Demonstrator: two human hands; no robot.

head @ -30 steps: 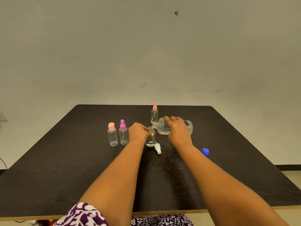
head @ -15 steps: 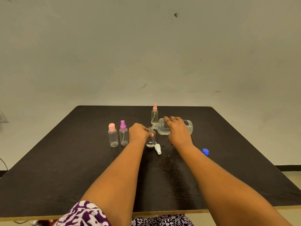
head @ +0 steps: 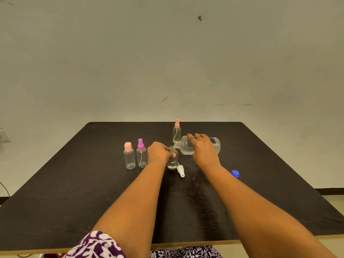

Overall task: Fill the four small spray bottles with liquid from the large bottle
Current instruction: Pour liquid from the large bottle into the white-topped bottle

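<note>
The large bottle (head: 200,146), gripped on its side by the right hand (head: 203,149), tips its neck over an uncapped spray bottle (head: 172,161) the left hand (head: 158,151) grips upright on the black table (head: 74,183).

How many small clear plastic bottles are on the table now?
4. The pink-capped clear bottle and purple-topped spray bottle stand at left; the uncapped bottle, gripped by the left hand, is central; the pink-topped spray bottle stands behind it. None seems hidden.

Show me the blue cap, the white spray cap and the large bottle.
blue cap (head: 235,173), head view, its top.
white spray cap (head: 180,170), head view, its middle.
large bottle (head: 186,147), head view, clear shoulder.
</note>
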